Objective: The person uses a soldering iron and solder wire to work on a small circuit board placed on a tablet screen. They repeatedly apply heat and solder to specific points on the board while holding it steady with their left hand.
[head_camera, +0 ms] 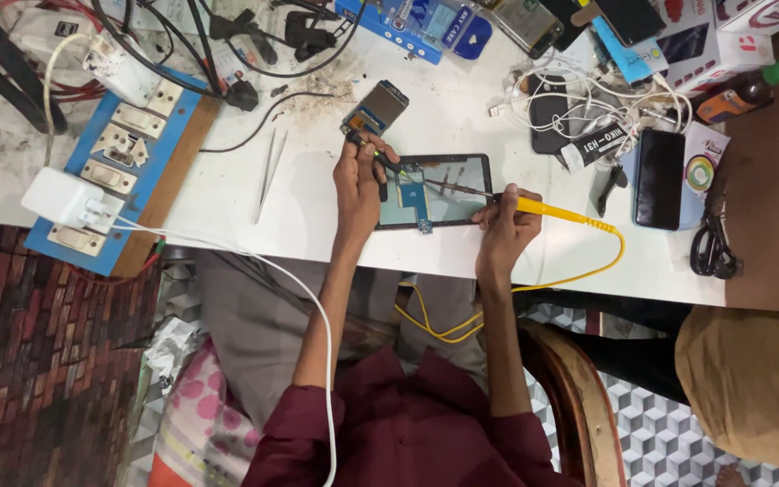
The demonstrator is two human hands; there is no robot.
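Note:
An opened phone (451, 171) with a black frame lies on the white table (227, 207), its inner boards showing. My left hand (357, 185) rests at the phone's left edge and pinches a thin dark tool (388, 162) that slants onto the phone's inside. My right hand (503, 225) sits at the phone's lower right corner and grips a yellow-handled soldering iron (556, 212). Its metal tip reaches left over the phone's middle. A yellow cable (588, 271) runs from the handle down past the table edge.
A small phone part (377, 108) lies just beyond my left hand, tweezers (270, 171) to the left. A blue switch board (128, 153) with a white charger (65, 198) fills the left. A black phone (659, 176), scissors (710, 243), cables and boxes crowd the right. Another person's tan garment (750, 379) is at lower right.

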